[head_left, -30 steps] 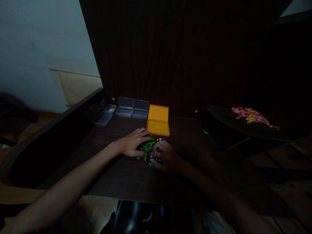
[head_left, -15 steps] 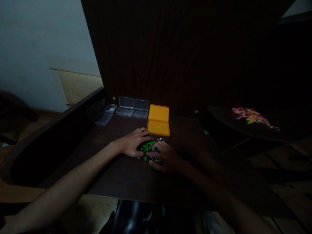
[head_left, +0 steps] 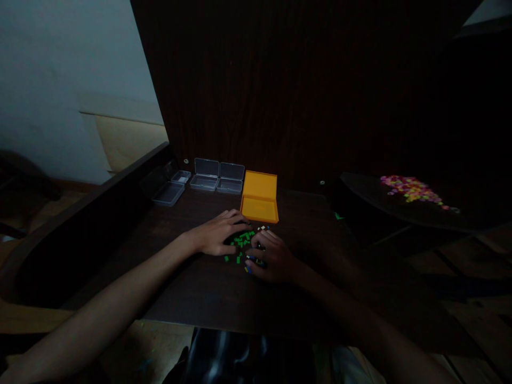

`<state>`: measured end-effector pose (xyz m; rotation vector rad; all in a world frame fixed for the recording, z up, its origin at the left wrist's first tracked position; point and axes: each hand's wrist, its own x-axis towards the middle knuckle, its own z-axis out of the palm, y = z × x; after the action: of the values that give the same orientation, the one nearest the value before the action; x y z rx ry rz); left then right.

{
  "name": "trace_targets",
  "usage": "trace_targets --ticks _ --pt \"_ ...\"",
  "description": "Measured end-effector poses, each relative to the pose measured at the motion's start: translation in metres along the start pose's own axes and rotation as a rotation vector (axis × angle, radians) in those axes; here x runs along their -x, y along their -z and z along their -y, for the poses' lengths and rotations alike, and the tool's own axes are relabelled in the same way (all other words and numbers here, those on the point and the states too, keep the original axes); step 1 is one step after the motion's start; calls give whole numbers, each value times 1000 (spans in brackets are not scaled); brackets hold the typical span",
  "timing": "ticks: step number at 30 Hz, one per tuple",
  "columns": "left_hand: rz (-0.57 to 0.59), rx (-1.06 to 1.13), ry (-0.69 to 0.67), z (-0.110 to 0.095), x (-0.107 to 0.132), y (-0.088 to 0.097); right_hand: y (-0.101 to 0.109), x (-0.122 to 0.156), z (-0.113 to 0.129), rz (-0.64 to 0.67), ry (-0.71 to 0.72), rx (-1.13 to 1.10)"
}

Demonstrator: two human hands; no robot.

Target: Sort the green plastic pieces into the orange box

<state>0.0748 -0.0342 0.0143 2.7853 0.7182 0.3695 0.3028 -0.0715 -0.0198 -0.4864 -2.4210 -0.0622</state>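
Note:
A loose cluster of small green brick-like pieces (head_left: 242, 239) lies on the dark tabletop between both hands. My left hand (head_left: 220, 233) rests at the cluster's left side, its fingers spread and thumb apart, holding nothing. On the right, my right hand (head_left: 274, 258) is cupped over small blue and yellow pieces (head_left: 256, 261), with its thumb and fingers apart. The palm side and part of this pile are hidden. A few white and blue pieces (head_left: 263, 228) lie just beyond the right fingers.
An open yellow box (head_left: 260, 218) stands behind the hands. Several clear plastic cases (head_left: 205, 184) sit open at the back left. A tall dark panel (head_left: 256, 96) rises behind. Colourful beads (head_left: 412, 189) are heaped on a dark surface at right.
The right fingers have shifted slightly; some blue and yellow pieces now show by the thumb tip, and fewer show within the curled hand. The left hand has hardly moved.

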Motion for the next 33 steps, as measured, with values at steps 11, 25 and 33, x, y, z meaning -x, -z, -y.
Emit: trace_targets --ticks 11,25,33 --pt "0 -36 21 -2 -2 -1 3 0 0 21 -26 7" --pt "-34 -45 19 -2 -2 -3 2 -1 0 52 -77 34" --pt "-60 42 37 -2 0 1 1 0 -2 -13 -23 22"
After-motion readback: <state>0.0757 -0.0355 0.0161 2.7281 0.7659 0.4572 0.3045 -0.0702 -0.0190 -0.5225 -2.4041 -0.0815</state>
